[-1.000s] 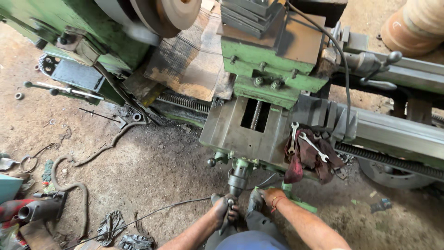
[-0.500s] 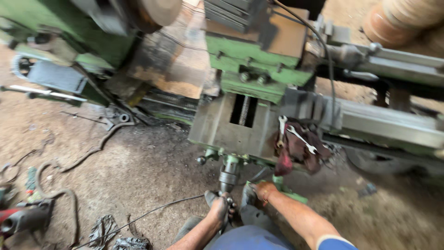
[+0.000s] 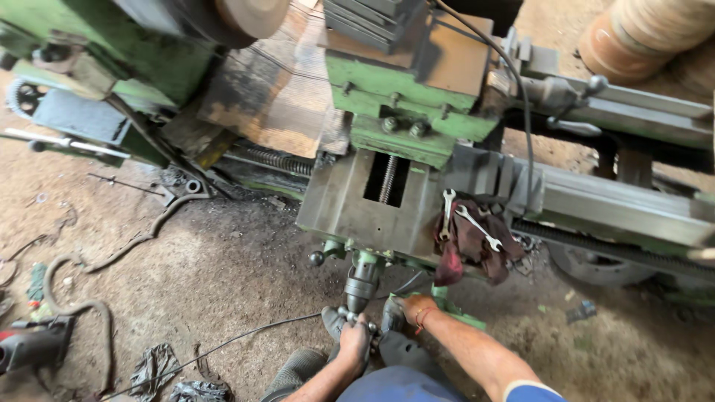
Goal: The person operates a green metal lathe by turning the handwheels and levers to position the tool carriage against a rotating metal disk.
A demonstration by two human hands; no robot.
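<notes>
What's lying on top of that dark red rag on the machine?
Two metal spanners lie on the dark red rag, one upright, one slanted. The rag drapes over the lathe carriage edge; whatever sits beneath the cloth is hidden.

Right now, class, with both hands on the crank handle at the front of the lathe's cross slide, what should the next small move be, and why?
Probably a slow partial turn of the crank handle. The left hand and right hand both sit at it, and the two spanners lie loose on the red rag on the cross slide, so a jerk might shake them off.
</notes>
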